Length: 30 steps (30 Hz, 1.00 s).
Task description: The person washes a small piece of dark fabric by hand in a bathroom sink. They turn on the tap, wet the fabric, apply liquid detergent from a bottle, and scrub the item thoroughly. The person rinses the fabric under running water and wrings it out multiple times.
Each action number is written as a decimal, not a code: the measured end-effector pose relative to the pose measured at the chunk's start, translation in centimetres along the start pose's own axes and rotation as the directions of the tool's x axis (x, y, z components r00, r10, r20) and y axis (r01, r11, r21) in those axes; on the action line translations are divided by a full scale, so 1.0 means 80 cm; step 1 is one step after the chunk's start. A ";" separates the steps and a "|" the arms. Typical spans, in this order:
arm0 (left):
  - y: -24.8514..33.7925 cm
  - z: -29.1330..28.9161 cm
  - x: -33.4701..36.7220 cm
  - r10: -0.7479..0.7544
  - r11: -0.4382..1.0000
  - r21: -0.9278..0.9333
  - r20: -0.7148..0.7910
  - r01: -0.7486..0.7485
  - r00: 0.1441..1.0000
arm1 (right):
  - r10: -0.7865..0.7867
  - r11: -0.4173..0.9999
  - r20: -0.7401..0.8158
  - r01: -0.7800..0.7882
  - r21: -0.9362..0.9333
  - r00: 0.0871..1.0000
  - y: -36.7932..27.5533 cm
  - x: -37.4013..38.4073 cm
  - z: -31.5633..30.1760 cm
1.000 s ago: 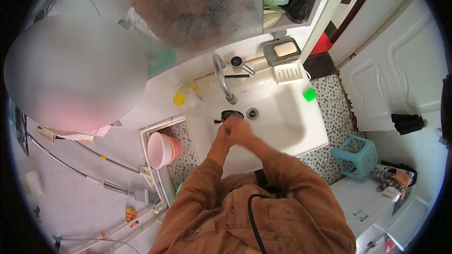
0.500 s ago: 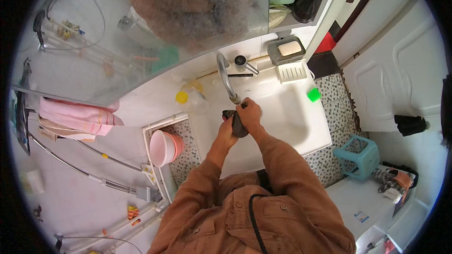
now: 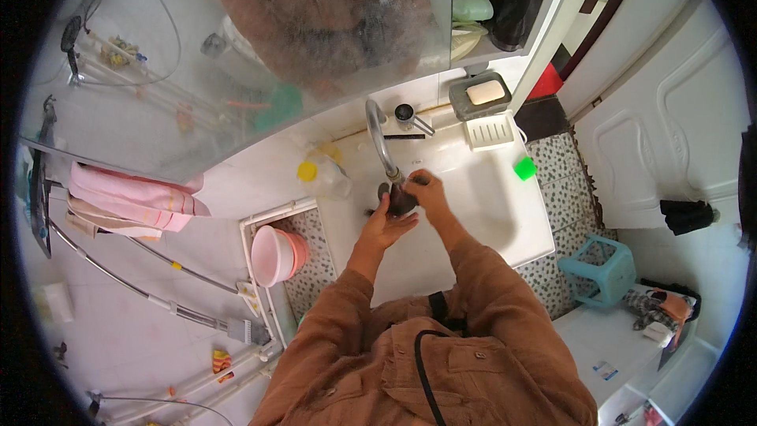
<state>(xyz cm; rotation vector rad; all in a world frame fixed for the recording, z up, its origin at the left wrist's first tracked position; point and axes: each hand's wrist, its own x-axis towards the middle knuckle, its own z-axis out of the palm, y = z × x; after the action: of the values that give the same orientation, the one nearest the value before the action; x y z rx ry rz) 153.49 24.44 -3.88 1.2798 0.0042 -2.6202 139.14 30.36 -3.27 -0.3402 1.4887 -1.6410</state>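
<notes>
A dark grey, wet-looking piece of cloth (image 3: 402, 202) hangs right below the outlet of the curved metal faucet (image 3: 377, 136). Its exact kind does not show. My left hand (image 3: 385, 227) supports it from the near left, thumb up along its side and fingers under it. On the right, my right hand (image 3: 428, 192) pinches its upper edge close to the spout, fingers bent. Both hands are over the white sink (image 3: 493, 213), toward its left half.
Left of the faucet stands a clear bottle with a yellow cap (image 3: 325, 176). A soap dish (image 3: 479, 95), a slotted white tray (image 3: 489, 132) and a green block (image 3: 525, 168) line the right side. Pink buckets (image 3: 273, 256) stand left; a blue stool (image 3: 599, 270) stands right.
My right hand has shifted slightly right and its fingers have lifted. My left hand has turned, with its fingers more extended, and the cloth is spread wider under the faucet.
</notes>
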 end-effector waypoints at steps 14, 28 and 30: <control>-0.018 -0.001 0.012 0.237 0.956 0.127 0.191 -0.263 0.953 | -0.347 0.715 -0.180 0.135 -0.686 0.920 0.000 -0.003 0.027; -0.013 0.016 -0.028 0.212 0.930 0.254 0.220 -0.266 0.952 | -0.119 0.901 -0.151 0.043 -0.431 0.981 0.031 0.024 0.013; -0.013 0.019 -0.038 0.213 0.861 0.406 0.258 -0.306 0.942 | 0.009 0.991 -0.126 -0.026 -0.131 0.992 0.032 0.025 0.016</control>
<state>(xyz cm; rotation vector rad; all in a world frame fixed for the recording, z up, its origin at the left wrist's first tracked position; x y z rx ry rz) 153.91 25.95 -0.65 1.0231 -0.7882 -2.5751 139.94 28.25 -5.98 -0.3006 1.6953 -1.5776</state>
